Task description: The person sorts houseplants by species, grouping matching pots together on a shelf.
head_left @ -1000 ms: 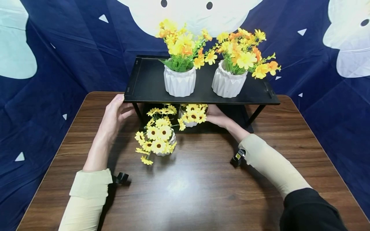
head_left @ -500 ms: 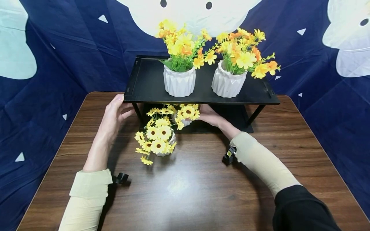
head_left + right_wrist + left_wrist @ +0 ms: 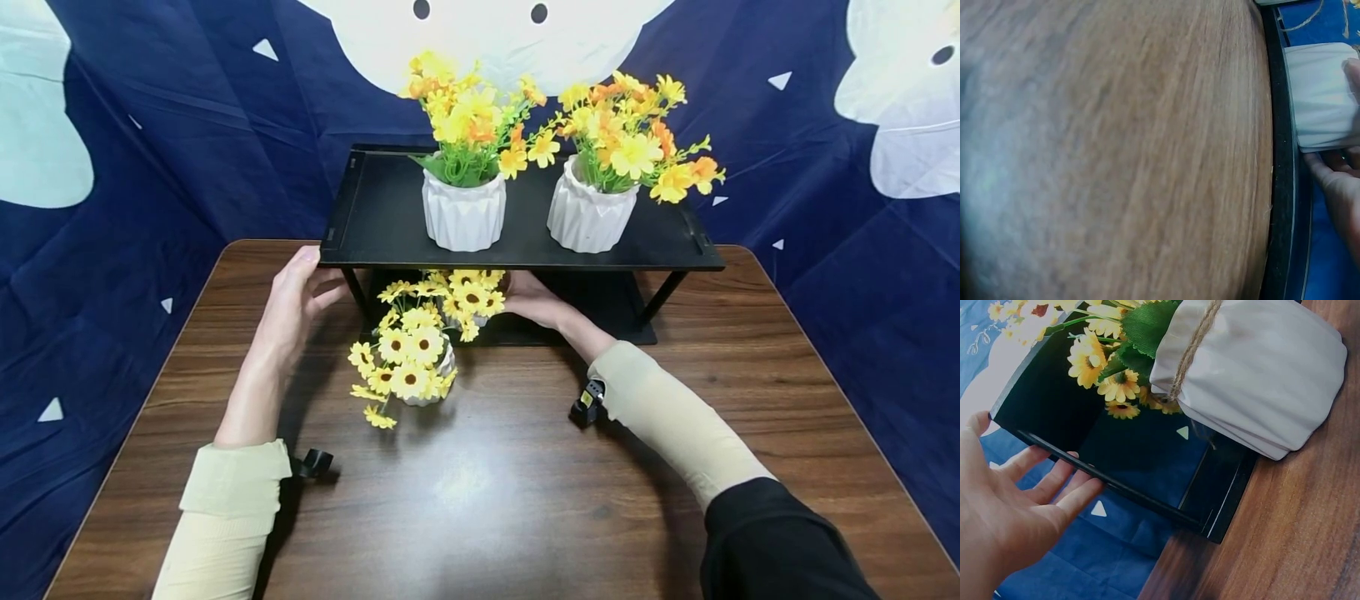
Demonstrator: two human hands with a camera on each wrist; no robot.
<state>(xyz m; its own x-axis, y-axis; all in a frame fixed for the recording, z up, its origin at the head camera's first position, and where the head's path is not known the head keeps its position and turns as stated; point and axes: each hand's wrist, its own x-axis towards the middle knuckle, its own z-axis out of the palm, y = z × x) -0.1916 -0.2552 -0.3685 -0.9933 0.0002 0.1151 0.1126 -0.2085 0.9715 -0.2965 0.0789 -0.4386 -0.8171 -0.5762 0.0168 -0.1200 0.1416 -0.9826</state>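
My left hand [image 3: 295, 293] holds the left front corner of a black two-tier shelf [image 3: 378, 212]. In the left wrist view its thumb sits at the upper board's edge and its fingertips meet the thin post [image 3: 1147, 501]. Under the upper board, my right hand [image 3: 534, 298] grips a white flowerpot [image 3: 1319, 94] of yellow daisies [image 3: 472, 297] on the lower tier; the board hides part of both. Just in front of the shelf, at left, another white flowerpot [image 3: 1260, 369] tied with twine stands on the table, its yellow daisies [image 3: 411, 379] partly overlapping the held pot's flowers.
Two white pots of orange and yellow flowers stand on the upper board, one mid-left [image 3: 465, 212] and one on the right [image 3: 592, 212]. The brown wooden table [image 3: 525, 467] extends in front. A dark blue patterned cloth [image 3: 187, 125] hangs behind and at both sides.
My right hand has slid the held flowerpot leftward along the lower tier, bringing it behind the front pot's daisies. My left hand has stayed at the shelf corner.
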